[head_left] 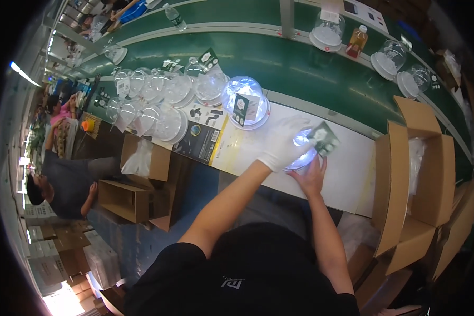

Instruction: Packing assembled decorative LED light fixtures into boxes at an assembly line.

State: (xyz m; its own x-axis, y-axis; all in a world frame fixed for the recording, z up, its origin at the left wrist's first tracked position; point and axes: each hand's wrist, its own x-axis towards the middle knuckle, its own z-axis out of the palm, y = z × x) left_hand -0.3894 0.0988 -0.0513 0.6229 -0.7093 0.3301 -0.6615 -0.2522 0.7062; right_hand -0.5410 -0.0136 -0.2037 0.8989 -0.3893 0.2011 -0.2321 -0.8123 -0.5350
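Observation:
Over the white work board, my left hand, in a white glove, is curled across the top of a lit clear dome lamp. My right hand is bare and grips the lamp's near right edge, thumb and fingers around its base. From the lamp hangs a dark green printed tag, blurred, beside the gloved fingers. The glove hides much of the dome. A second lit dome lamp with a similar tag stands on its white base just to the left, touched by neither hand.
Several unlit dome lamps stand in rows at left, by a flat printed box. An open carton is at right. Beyond the board runs a green conveyor with a plastic bottle and an amber drink bottle. A co-worker is at left.

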